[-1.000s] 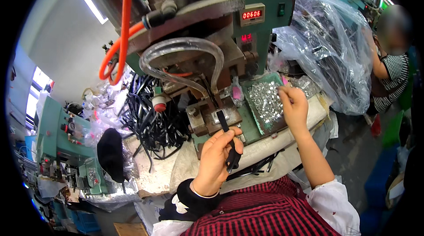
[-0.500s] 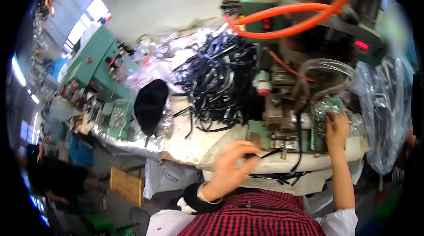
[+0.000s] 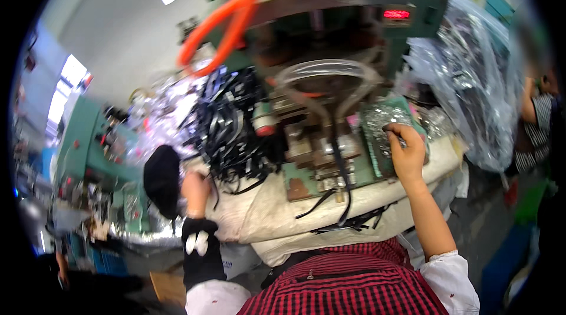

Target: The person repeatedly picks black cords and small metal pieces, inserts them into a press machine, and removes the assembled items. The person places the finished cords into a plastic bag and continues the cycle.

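My left hand (image 3: 196,188) reaches out to the left and touches the near edge of a heap of black straps (image 3: 230,120); blur hides whether its fingers grip one. My right hand (image 3: 405,153) rests with bent fingers on a green tray of small shiny metal parts (image 3: 377,120), and I cannot see if it pinches one. Between the hands, one black strap (image 3: 337,162) lies across the die of the green press (image 3: 330,14) and hangs over the cloth-covered bench edge (image 3: 277,221).
An orange hose (image 3: 230,20) and a clear tube (image 3: 321,70) loop from the press. A big clear plastic bag (image 3: 471,79) fills the right side, with another person's striped sleeve (image 3: 533,132) beyond it. A black rounded object (image 3: 162,179) and another green machine (image 3: 88,144) stand left.
My left hand has left the black strap on the press and swung left to the strap heap. My right hand stays at the parts tray. The view has turned back toward the press.
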`<action>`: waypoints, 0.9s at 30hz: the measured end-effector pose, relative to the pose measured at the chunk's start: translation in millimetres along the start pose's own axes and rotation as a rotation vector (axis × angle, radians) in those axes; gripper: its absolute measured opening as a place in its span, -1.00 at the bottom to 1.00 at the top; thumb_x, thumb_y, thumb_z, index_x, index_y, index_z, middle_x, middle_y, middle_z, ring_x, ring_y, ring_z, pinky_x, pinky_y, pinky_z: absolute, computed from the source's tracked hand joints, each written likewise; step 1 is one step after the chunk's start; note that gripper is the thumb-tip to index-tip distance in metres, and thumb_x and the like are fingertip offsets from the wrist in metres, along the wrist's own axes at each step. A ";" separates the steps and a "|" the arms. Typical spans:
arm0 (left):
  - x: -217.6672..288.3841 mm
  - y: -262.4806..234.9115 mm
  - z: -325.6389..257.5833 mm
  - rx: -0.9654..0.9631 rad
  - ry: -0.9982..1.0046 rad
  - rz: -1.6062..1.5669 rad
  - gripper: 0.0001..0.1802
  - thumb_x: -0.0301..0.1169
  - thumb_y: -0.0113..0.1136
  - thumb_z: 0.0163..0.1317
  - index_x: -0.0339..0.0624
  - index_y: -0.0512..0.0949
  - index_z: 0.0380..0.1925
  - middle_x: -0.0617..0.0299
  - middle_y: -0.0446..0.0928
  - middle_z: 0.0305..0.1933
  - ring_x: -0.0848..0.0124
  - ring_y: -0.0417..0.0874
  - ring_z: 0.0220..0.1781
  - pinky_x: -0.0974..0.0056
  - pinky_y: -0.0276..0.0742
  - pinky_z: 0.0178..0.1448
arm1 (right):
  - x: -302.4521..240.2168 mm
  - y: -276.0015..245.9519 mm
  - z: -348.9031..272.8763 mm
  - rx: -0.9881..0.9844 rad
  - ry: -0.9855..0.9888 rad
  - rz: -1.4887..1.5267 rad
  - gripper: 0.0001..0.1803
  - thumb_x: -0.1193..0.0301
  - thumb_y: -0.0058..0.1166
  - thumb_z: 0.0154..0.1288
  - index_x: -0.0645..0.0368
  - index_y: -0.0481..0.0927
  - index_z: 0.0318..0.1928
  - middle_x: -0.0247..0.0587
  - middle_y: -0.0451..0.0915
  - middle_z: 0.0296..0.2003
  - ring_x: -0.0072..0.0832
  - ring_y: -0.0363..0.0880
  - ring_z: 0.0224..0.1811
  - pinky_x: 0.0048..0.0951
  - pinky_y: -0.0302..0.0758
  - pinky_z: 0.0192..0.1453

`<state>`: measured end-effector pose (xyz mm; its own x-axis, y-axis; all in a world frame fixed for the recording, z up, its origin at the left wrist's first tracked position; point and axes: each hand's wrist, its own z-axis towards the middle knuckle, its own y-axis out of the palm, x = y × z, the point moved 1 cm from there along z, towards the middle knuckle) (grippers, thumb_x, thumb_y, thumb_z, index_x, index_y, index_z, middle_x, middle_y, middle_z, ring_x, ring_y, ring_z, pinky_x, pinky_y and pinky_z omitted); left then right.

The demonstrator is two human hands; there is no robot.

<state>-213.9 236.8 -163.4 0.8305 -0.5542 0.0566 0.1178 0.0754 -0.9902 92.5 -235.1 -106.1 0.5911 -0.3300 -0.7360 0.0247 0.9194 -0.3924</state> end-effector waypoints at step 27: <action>255.4 -194.2 -99.3 0.366 0.778 -1.490 -0.92 -0.68 0.21 0.30 -0.44 0.56 -0.21 -0.04 0.68 -0.20 0.36 0.69 -0.33 0.35 0.62 -0.24 | -142.2 22.7 -6.2 -0.211 0.444 0.859 -0.48 0.60 0.13 0.33 0.31 0.39 0.30 -0.15 0.63 0.04 -0.45 0.60 0.08 -0.46 0.50 0.19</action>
<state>-78.8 -1.8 30.7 -0.5270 -0.5489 0.6488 0.6825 -0.7283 -0.0618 3.9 -168.7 -13.8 -0.0165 0.3411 -0.9399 -0.4406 0.8413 0.3131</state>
